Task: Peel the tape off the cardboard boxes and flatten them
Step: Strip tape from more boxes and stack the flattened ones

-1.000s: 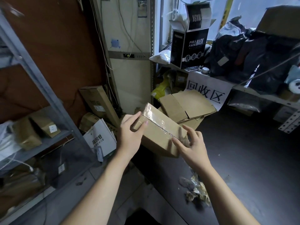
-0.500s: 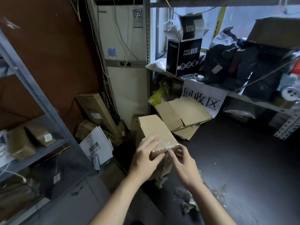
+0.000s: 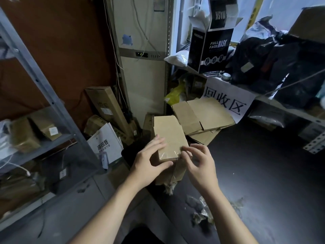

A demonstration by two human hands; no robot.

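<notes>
Partway through: left hand clasps a taped box just before the flattened pile, right hand pinching its tape; peeled scraps lie nearer, flattening of this one not yet done.

2 bare forearms come up from the lower edge: the left forearm from about 7 o'clock, the right forearm from about 5 o'clock. Both are uncovered down to the wrist. The left hand and right hand are bare too. At 6 o'clock, between the arms, sits a dark patch — possibly dark clothing.
</notes>
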